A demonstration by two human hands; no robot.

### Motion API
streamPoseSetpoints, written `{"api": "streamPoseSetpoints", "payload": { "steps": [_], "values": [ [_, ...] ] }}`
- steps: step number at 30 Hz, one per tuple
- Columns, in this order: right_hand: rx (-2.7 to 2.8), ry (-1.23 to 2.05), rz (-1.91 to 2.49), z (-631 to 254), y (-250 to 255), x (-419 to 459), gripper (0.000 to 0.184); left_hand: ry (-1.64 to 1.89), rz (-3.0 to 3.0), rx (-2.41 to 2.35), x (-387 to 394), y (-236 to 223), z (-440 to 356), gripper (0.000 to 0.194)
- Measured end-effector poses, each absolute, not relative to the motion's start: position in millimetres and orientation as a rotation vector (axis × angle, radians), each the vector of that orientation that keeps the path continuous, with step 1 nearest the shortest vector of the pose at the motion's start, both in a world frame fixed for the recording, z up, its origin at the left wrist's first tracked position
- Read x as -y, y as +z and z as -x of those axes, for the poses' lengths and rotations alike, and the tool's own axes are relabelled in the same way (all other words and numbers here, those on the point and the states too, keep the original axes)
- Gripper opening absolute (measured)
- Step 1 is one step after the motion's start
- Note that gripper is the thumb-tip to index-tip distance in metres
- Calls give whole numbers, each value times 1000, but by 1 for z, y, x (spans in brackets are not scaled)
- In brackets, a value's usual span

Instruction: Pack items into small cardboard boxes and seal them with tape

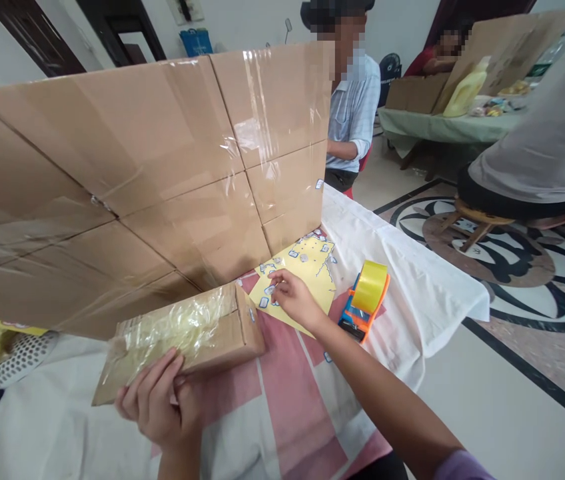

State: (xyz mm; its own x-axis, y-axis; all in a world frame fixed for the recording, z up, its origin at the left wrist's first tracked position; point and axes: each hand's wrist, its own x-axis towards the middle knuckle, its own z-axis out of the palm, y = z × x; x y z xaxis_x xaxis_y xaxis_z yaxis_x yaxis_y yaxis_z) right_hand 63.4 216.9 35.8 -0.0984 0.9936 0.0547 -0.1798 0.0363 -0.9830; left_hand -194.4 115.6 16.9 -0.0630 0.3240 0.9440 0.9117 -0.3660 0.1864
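Note:
My left hand [155,400] grips the near end of a flat cardboard box [222,333] whose top is covered in crinkled clear tape; the box is tilted up off the cloth. My right hand [292,297] reaches forward to a yellow sticker sheet [312,267] lying on the table, its fingertips pinched on a small sticker at the sheet's left edge. An orange and blue tape dispenser [365,300] with a yellow roll stands just right of that hand.
A tall taped cardboard wall [137,173] stands across the table behind the box. A white and pink cloth [412,280] covers the table; its right edge drops to the patterned floor. Another person sits behind the wall, another on a stool [477,223] at right.

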Motion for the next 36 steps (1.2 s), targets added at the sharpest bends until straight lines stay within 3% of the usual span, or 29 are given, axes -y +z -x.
{"api": "streamPoseSetpoints", "payload": {
  "steps": [5,11,32,36],
  "values": [
    [1169,1620,814,-47,30,-209,28,-1407,1708,1308,-115,19,198,23],
    [1142,1670,745,-42,24,-204,26,-1405,1697,1399,-111,19,199,21],
    [1124,1390,813,-18,20,-190,8,-1433,1645,1397,-114,24,189,17],
    [1175,1238,924,-19,23,-188,14,-1405,1592,1449,-114,22,191,17]
  ]
}}
